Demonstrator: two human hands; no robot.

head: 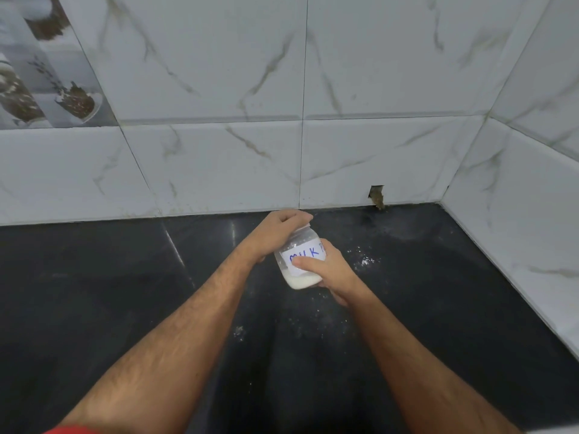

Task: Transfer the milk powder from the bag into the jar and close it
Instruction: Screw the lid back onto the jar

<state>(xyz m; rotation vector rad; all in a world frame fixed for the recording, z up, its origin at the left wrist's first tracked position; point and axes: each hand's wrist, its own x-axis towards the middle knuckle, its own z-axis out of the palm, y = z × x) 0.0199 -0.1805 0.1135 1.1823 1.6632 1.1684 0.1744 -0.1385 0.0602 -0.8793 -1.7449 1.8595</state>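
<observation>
- You are facing one white marble-patterned tiled wall [238, 158] across the far side, and it turns a corner into a second tiled wall [513, 220] running along the right.
- One decorative tile [47, 73] with a printed picture of spoons and spices sits at the far left, high on the wall.
- One black countertop [94, 292] fills the near half of the view, glossy, with a seam line crossing it left of centre.
- Your two bare forearms reach in from the near edge and meet over the middle of the counter.
- Your left hand [275, 233] is curled down over the top of the jar, fingers wrapped around the lid [305, 228]; only a thin white rim of that lid shows beneath your fingers, so you cannot tell whether it is fully seated.
- Your right hand [326, 270] is clasped around the jar's body from the right, thumb pressed across the front of the label.
- One clear jar [297, 261] is held between both hands, tilted with its top leaning to the far side, just above the counter near its middle.
- One white paper label [305, 255] on the jar reads "MILK" in blue handwriting; the rest is hidden by your hand.
- White milk powder [300, 280] lies in the bottom of the jar, filling only the lowest part.
- Two small patches of spilled powder show on the counter: one patch [365, 261] just right of your right hand, another [238, 331] nearer, between your forearms.
- One small notch [377, 195] is cut into the base of the far wall, right of the jar.
</observation>
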